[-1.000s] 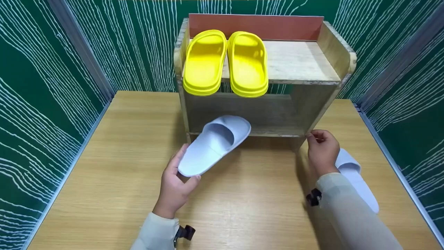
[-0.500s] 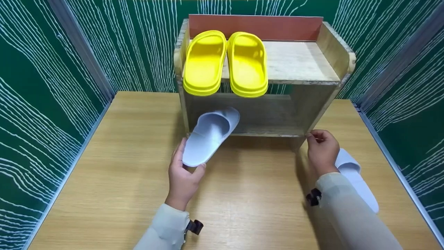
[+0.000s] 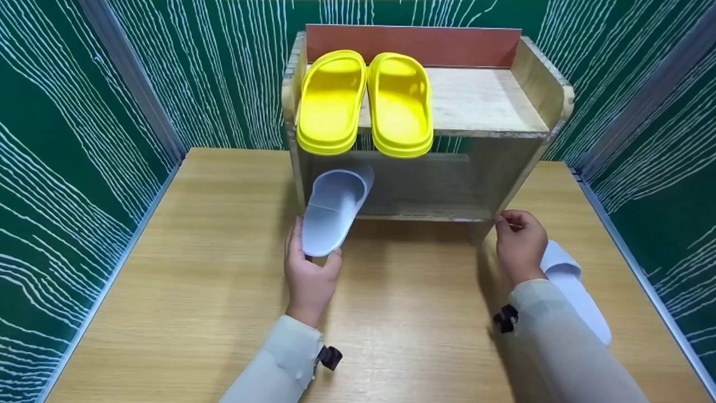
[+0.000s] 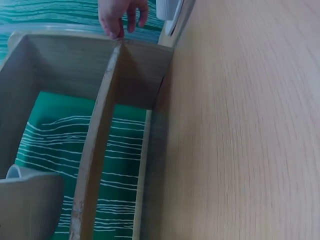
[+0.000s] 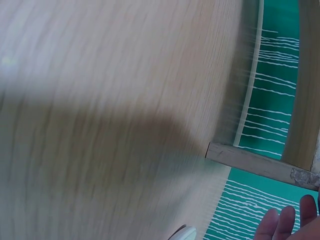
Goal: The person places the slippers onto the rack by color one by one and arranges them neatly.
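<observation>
My left hand (image 3: 310, 280) grips a white slipper (image 3: 327, 218) by its heel, thumb on one side and fingers on the other. The slipper's toe points into the left part of the rack's lower compartment, above the lower board (image 3: 425, 217). In the left wrist view part of this slipper (image 4: 32, 207) shows at the lower left. My right hand (image 3: 521, 243) holds the front edge of the small wooden shoe rack (image 3: 503, 162) at its right side panel, thumb and forefinger at the edge. Its other fingers (image 5: 285, 222) curl loosely outside the panel in the right wrist view.
A second white slipper (image 3: 576, 294) lies on the wooden table (image 3: 184, 268) right of the rack, partly behind the right forearm. Two yellow slippers (image 3: 330, 112) stand side by side on the left of the top shelf (image 3: 475, 101). Green walls (image 3: 67, 140) with white lines enclose the table.
My left hand has moved forward and slightly right; the white slipper has turned to point more straight ahead, its toe now inside the rack opening. The right hand has stayed in place.
</observation>
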A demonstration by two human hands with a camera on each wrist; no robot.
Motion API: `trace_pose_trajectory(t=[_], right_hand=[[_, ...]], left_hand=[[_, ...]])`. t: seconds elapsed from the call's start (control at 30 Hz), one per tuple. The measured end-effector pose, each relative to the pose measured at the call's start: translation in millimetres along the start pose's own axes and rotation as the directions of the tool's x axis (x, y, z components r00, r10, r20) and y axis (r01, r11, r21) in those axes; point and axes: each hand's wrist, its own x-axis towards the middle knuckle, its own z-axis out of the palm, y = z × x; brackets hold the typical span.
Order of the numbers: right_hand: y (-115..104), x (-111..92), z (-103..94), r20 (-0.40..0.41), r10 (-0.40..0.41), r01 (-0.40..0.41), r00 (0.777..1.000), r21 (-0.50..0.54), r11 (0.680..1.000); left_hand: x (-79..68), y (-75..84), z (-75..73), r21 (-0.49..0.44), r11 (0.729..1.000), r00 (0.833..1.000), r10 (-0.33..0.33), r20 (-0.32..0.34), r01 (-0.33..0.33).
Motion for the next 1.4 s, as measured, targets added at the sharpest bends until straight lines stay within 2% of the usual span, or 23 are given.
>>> trace_pose_trajectory(t=[0.17, 0.3, 0.63, 0.73, 1.0, 1.2, 1.4], right_hand=[[2, -1, -0.4, -0.005, -0.003, 0.003, 1.0, -0.006, 1.0], [2, -1, -0.3, 0.0, 0.005, -0.005, 1.0, 0.002, 1.0], [1, -1, 0.0, -0.007, 0.009, -0.009, 1.0, -0.009, 1.0], [1, -1, -0.4, 0.008, 0.029, -0.029, 1.0, -0.005, 1.0], [1, -2, -1.0, 0.006, 0.038, -0.038, 0.999, 0.006, 0.999], [0, -2, -1.5, 0.007, 0.032, -0.032, 0.999, -0.006, 0.999], [-2, -2, -3.7, 0.032, 0.067, -0.067, 0.997, -0.005, 0.998]], left_hand=[[3.2, -3.5, 11.9, 0.023, 0.999, 0.999, -0.026, -0.048, 0.027], [3.9, -4.3, 18.7, -0.001, 0.999, 0.997, -0.046, -0.066, 0.046], [13.2, -3.3, 35.1, -0.008, 1.0, 0.994, 0.0, -0.113, -0.001], [16.0, -4.0, 39.3, 0.017, 1.0, 0.991, 0.002, -0.13, 0.0], [21.4, -3.4, 49.8, 0.047, 0.998, 0.991, -0.03, -0.129, 0.037], [25.2, -4.4, 57.4, 0.099, 0.995, 0.991, -0.017, -0.135, 0.031], [31.1, -4.7, 63.7, 0.107, 0.993, 0.988, -0.027, -0.152, 0.044]])
